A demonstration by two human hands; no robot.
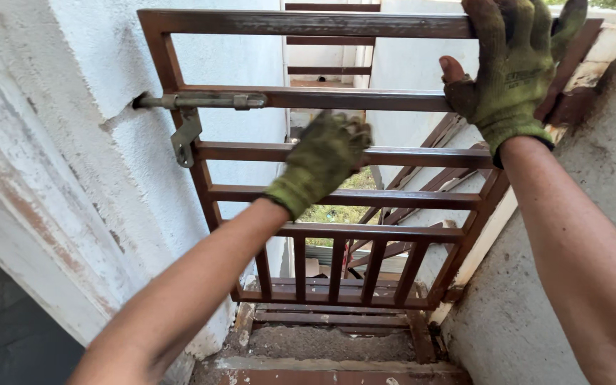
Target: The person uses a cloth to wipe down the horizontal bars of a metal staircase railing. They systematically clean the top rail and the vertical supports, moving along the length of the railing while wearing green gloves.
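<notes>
One brown-painted metal gate (336, 196) with five horizontal bars and five short uprights stands between two white walls (73, 164). The gloved left hand (322, 160) clenches the third bar; the gloved right hand (515, 68) grasps the top bar. One grey sliding bolt (201, 101) enters the left wall.

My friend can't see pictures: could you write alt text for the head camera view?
Two hands in green work gloves grip a brown metal gate: left hand on a middle bar, right hand on the top rail. A sliding bolt reaches the white wall.

No packages, labels, signs or screens in view
</notes>
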